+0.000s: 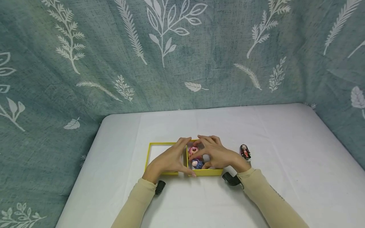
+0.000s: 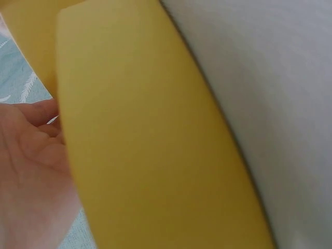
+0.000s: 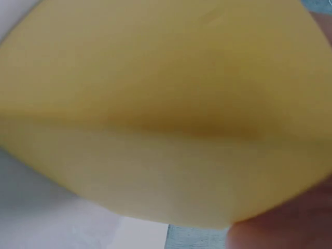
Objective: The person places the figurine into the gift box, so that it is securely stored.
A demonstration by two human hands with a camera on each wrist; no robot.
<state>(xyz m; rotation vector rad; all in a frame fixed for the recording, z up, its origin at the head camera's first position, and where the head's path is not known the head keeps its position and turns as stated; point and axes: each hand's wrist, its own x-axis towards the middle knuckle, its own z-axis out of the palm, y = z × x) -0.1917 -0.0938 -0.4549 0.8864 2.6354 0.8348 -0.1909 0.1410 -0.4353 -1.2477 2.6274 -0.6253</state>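
Note:
A shallow yellow box (image 1: 204, 172) stands mid-table, holding a pink figurine (image 1: 193, 150), a blue one (image 1: 196, 164) and a rounded pale thing (image 1: 206, 158). My left hand (image 1: 170, 159) grips its left end, thumb at the front wall and fingertips by the back edge. In the left wrist view, yellow card (image 2: 140, 124) covers part of that hand. My right hand (image 1: 215, 154) reaches into the box with bent fingers, over and beside the figurines; I cannot tell whether it pinches one. The right wrist view is filled mostly by a yellow wall (image 3: 171, 171).
Left of the box lies a second yellow-edged tray or lid (image 1: 148, 156) with a white inside, partly behind my left hand. A small dark-haired figurine in red and black (image 1: 245, 152) lies on the white tablecloth (image 1: 285, 152) at the right. A patterned green curtain (image 1: 182, 85) hangs behind.

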